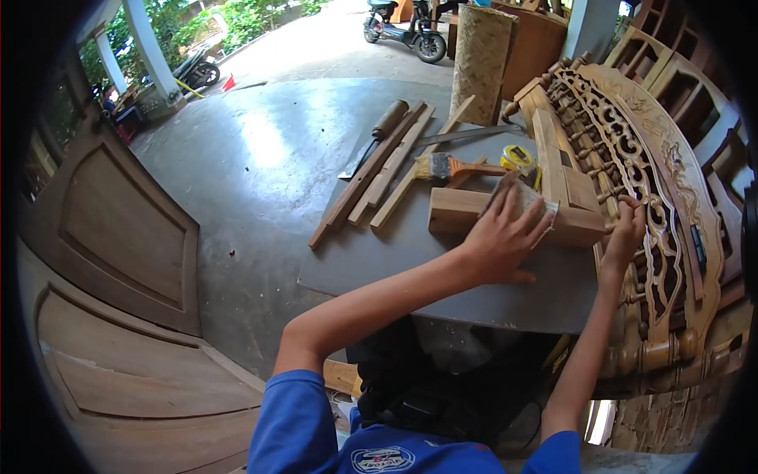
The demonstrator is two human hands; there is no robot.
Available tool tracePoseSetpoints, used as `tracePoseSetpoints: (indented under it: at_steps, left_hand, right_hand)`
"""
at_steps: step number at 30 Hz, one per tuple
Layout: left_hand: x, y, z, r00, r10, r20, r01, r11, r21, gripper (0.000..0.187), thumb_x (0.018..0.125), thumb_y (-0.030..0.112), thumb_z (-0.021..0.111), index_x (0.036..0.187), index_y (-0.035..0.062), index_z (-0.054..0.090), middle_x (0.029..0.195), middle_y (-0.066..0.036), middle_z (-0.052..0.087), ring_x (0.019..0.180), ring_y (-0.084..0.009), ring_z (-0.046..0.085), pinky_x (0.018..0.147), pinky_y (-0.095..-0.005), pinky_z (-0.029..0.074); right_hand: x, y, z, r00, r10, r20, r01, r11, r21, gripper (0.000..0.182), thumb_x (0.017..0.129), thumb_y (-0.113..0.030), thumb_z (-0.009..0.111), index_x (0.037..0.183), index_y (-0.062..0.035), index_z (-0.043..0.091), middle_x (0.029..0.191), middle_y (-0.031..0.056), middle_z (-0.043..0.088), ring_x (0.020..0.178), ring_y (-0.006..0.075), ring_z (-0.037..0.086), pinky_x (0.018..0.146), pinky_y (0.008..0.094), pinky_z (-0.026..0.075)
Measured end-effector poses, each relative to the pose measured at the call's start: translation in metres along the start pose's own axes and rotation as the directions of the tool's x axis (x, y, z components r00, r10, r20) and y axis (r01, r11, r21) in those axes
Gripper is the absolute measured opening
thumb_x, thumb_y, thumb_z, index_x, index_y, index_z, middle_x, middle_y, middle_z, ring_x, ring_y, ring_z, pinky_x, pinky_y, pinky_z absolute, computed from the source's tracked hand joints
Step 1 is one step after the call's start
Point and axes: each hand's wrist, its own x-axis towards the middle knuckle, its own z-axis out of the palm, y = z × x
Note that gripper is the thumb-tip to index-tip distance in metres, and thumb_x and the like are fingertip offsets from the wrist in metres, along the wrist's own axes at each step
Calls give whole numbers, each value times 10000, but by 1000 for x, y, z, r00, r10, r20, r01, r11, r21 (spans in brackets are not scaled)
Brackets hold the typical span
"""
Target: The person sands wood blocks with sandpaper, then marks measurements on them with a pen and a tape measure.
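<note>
A wooden block [580,227] lies across the grey work board [371,272] in front of me. My left hand [509,229] presses down on its top with fingers bent over a folded sheet of sandpaper [545,208], whose pale back shows beside the fingers. At the block's right end, my right hand [626,233] has its fingers closed around the end, partly hidden. Just beyond the block are a paintbrush [458,167] with an orange handle and a yellow tape measure [518,158].
Several wooden strips [371,178], a chisel [387,122] and a metal blade [466,135] lie on the board's far left. A carved wooden panel [632,150] leans along the right. Panelled wooden doors [126,229] stand at left. A motorbike [407,31] is parked behind.
</note>
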Motion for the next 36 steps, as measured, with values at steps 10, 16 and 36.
tracePoseSetpoints:
  at_steps: [10, 16, 36]
  left_hand:
    - [-16, 24, 16, 934, 290, -209, -308, 949, -62, 214, 661, 99, 592, 856, 25, 641, 969, -79, 590, 965, -206, 555, 922, -344, 403]
    - [-17, -31, -45, 959, 106, -265, -122, 991, -47, 428, 686, 316, 685, 1016, 59, 597, 1010, -108, 581, 959, -260, 565, 856, -360, 441]
    - [11, -64, -35, 879, -153, 452, 279, 933, -227, 474, 649, 370, 706, 948, 28, 569, 840, -168, 610, 835, -316, 591, 736, -397, 455]
  right_hand:
    - [-55, -50, 63, 599, -193, 777, 264, 964, 36, 478, 950, -319, 270, 1260, 23, 393, 1298, 179, 408, 1248, 258, 346, 1026, 328, 258]
    - [-58, -37, 49, 506, -209, 837, 673, 702, -232, 461, 925, -342, 306, 1302, -94, 397, 1353, 134, 361, 1300, 261, 254, 1073, 414, 159]
    - [10, 15, 44, 905, 99, 414, 290, 570, -769, 544, 907, -508, 199, 1386, -252, 224, 1416, 136, 240, 1312, 315, 206, 1077, 460, 117]
